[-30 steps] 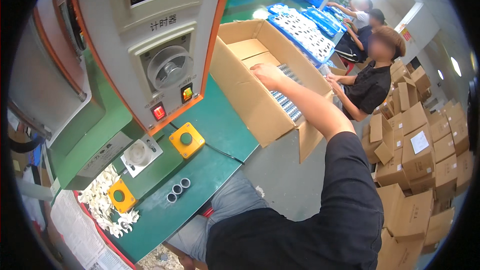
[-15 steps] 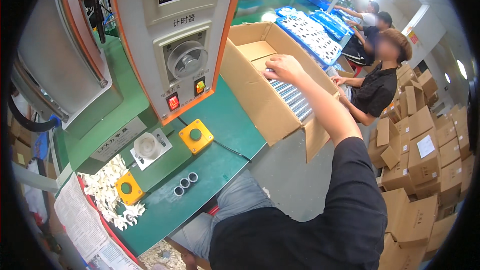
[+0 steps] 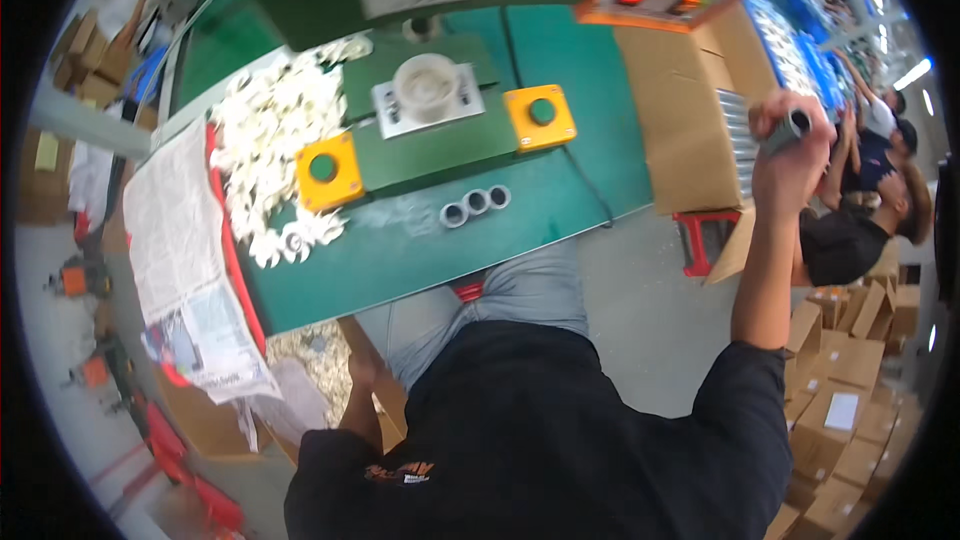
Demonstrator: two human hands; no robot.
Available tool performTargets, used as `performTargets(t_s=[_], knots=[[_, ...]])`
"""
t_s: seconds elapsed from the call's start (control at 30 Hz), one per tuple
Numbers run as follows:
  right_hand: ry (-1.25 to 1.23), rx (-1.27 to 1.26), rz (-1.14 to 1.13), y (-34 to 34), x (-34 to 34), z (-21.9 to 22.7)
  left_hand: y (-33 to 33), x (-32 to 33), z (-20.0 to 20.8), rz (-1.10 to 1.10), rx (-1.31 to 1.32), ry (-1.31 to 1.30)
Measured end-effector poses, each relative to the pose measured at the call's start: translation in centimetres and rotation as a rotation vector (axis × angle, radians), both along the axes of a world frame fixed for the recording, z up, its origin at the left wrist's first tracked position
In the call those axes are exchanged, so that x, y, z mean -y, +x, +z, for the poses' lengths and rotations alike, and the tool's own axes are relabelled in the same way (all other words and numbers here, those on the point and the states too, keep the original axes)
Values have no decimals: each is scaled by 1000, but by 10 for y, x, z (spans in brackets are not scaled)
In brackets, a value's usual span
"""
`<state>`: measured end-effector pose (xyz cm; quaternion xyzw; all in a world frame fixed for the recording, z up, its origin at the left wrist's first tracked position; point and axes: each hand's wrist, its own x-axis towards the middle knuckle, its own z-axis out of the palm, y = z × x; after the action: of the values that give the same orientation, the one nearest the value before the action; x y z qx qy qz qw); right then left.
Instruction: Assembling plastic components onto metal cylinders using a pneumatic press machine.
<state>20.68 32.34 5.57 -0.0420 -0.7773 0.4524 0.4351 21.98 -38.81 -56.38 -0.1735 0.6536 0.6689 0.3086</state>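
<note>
At the right, raised beside the open carton [image 3: 675,130], my right hand [image 3: 790,155] is closed around a grey metal tube [image 3: 785,132] whose hollow end shows. More shiny tubes [image 3: 737,135] lie in rows inside that carton. My left hand [image 3: 362,365] hangs low by the table's front edge, over a box of off-white pieces [image 3: 318,355]; its fingers are hidden. Three short grey rings [image 3: 477,202] stand in a line on the green table [image 3: 400,285]. Behind them a round whitish cup-shaped fixture [image 3: 427,87] sits on the green machine base.
Two yellow button boxes with green buttons, one left [image 3: 328,171] and one right [image 3: 541,118], flank the fixture. Off-white curved pieces [image 3: 270,120] heap at the left beside newspaper [image 3: 180,240]. A red stool [image 3: 695,240] stands under the carton; co-workers [image 3: 850,240] sit beyond.
My right hand has come up out of the carton with a grey tube and moved right. The view has swung left and down, bringing my left arm into sight.
</note>
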Motion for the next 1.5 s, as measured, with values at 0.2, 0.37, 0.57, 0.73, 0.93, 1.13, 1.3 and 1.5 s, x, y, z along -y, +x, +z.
performTargets(t_s=[0.2,0.37,0.57,0.73,0.93,1.13,1.3,1.5], knots=[[-428,89,422,-46,153,-73,23,-1,-24,-155,-412,-744],[-249,7,572,-77,266,-119,17,-65,-6,20,-765,-1109],[-324,115,416,-131,322,-176,16,-21,17,-237,-502,-871],[-228,226,383,-129,323,-174,19,-31,28,-136,-456,-867],[-51,208,345,-118,311,-160,9,-49,31,-21,-430,-934],[212,196,330,-113,303,-149,10,-45,27,-97,-410,-952],[234,333,353,-101,298,-136,11,-39,22,-103,-514,-919],[285,392,351,-101,294,-132,13,-47,25,-45,-522,-965]])
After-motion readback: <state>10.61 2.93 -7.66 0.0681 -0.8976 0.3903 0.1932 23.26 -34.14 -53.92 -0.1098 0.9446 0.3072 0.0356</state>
